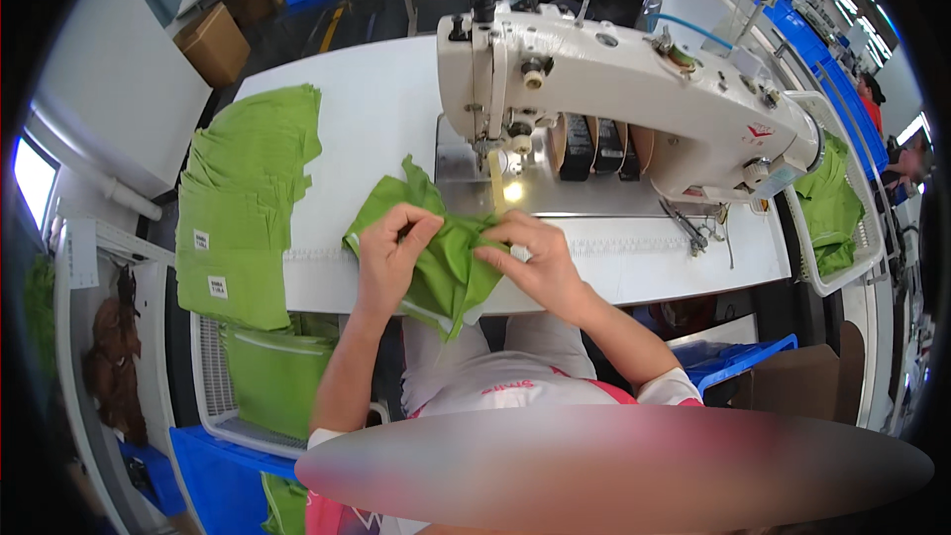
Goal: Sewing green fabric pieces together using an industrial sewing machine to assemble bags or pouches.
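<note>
A crumpled green fabric piece [448, 272] is held up over the front edge of the white sewing table [371, 69]. My left hand [393, 250] pinches it on its left side, thumb against the fingers. On the right side my right hand [530, 256] grips it between thumb and fingers. Part of the cloth hangs down toward my lap. Just behind my hands stands a white industrial sewing machine [624, 84], its needle area above a shiny metal plate [555, 188]. The cloth lies in front of that plate, apart from the needle.
A stack of green cut pieces [243, 208] lies on the table's left. Below it a white basket [213, 376] holds more green fabric. Another white basket [867, 228] with green cloth stands at the far right. Dark spools or blocks [594, 147] sit under the machine arm.
</note>
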{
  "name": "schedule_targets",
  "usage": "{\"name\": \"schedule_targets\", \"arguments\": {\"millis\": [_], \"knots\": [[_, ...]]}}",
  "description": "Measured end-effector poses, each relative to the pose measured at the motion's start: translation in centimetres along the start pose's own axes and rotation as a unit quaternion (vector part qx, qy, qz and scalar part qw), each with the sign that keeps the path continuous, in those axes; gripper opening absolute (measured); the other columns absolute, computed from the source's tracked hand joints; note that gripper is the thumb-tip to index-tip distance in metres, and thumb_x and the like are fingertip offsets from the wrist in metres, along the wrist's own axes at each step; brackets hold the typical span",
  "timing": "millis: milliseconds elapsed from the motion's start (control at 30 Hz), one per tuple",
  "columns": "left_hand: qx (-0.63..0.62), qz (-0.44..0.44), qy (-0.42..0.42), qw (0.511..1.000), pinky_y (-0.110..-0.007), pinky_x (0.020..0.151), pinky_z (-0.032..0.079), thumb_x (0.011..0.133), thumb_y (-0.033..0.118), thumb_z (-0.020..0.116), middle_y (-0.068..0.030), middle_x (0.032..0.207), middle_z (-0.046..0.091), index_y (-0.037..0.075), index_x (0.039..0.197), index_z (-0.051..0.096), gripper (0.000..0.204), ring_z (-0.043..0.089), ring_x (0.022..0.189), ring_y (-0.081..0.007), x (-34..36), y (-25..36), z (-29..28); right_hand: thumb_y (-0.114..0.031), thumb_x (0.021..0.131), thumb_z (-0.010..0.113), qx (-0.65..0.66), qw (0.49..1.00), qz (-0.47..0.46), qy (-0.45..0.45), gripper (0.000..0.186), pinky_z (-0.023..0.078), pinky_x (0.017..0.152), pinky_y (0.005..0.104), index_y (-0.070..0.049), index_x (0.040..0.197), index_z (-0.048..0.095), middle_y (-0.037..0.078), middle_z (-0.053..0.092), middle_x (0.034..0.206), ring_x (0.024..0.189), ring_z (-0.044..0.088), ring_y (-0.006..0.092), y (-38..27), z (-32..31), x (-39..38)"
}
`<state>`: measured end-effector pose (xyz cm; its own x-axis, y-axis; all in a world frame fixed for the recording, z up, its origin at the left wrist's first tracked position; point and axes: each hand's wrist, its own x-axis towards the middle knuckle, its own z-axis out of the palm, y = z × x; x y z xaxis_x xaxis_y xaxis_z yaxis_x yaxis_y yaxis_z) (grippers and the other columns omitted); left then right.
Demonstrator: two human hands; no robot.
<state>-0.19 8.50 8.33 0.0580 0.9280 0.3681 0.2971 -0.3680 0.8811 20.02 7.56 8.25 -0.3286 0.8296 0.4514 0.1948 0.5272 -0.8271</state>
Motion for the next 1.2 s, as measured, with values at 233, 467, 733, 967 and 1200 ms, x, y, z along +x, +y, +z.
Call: {"name": "schedule_targets", "arguments": {"millis": [233,467,733,967,1200], "knots": [[-0.12,-0.092,-0.072,0.986,-0.02,0.063,0.046,0.081,0.006,0.07,0.0003,0.075,0.065,0.0,0.086,0.066,0.009,0.057,0.067,-0.005,0.6,1.7,-0.6,-0.005,0.079,0.07,0.082,0.995,0.058,0.016,0.011,0.043,0.064,0.0256,0.001,0.086,0.066,0.005,0.059,0.079,0.069,0.051,0.0116,0.2,-0.5,0.0],[-0.113,-0.081,-0.076,0.987,-0.021,0.066,0.045,0.081,0.005,0.07,-0.0003,0.076,0.064,0.0,0.084,0.067,0.007,0.056,0.071,-0.0057,0.1,1.2,-0.8,-0.006,0.081,0.069,0.082,0.995,0.059,0.019,0.008,0.044,0.07,0.0252,0.001,0.085,0.066,0.006,0.062,0.081,0.075,0.056,0.0123,0.2,-0.7,-0.6],[-0.085,-0.062,-0.067,0.992,-0.022,0.066,0.043,0.08,0.004,0.07,-0.0011,0.076,0.063,-0.001,0.084,0.07,0.006,0.055,0.072,-0.0067,-0.1,1.5,-0.9,-0.005,0.08,0.069,0.064,0.995,0.07,0.025,0.008,0.045,0.071,0.025,0.001,0.083,0.065,0.007,0.063,0.081,0.075,0.057,0.0128,-0.3,-0.6,-0.8],[-0.073,-0.048,-0.053,0.995,-0.021,0.065,0.04,0.078,-0.006,0.067,-0.0029,0.078,0.061,-0.004,0.083,0.068,0.005,0.054,0.072,-0.0079,-0.3,1.6,-1.6,-0.003,0.08,0.068,0.036,0.996,0.071,0.051,0.008,0.046,0.072,0.0254,0.0,0.087,0.065,0.007,0.064,0.082,0.077,0.06,0.0123,-0.5,-0.5,-1.0],[-0.067,-0.037,-0.052,0.996,-0.022,0.064,0.042,0.077,-0.001,0.07,-0.0034,0.075,0.063,-0.002,0.083,0.07,0.006,0.055,0.069,-0.0078,-0.5,1.2,-2.4,-0.005,0.083,0.066,0.052,0.986,0.156,0.0,0.01,0.048,0.073,0.0259,0.002,0.09,0.068,0.007,0.069,0.08,0.075,0.062,0.0114,-1.0,-1.0,-0.7]]}}
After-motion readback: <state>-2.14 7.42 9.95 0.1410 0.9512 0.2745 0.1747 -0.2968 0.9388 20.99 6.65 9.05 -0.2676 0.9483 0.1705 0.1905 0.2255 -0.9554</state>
